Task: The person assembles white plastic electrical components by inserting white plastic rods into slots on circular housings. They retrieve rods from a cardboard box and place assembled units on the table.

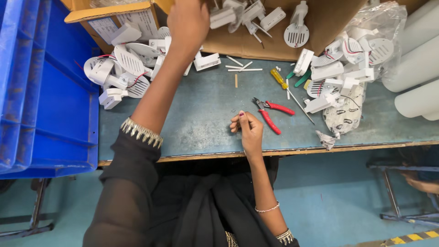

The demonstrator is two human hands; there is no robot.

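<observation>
My left hand reaches far forward over the edge of an open cardboard box that holds white plastic parts. Only the back of this hand shows, so its fingers and anything in them are hidden. My right hand rests on the grey-green table near the front edge, fingers curled together with nothing visible in them. Red-handled pliers lie just to the right of it, apart from the fingers. A yellow-handled screwdriver lies further back.
Round white grilled parts with red wires are piled at the back left. More of them spill from a clear bag at the right. Blue crates stand at the left, white tubes at the far right. Thin white sticks lie by the box.
</observation>
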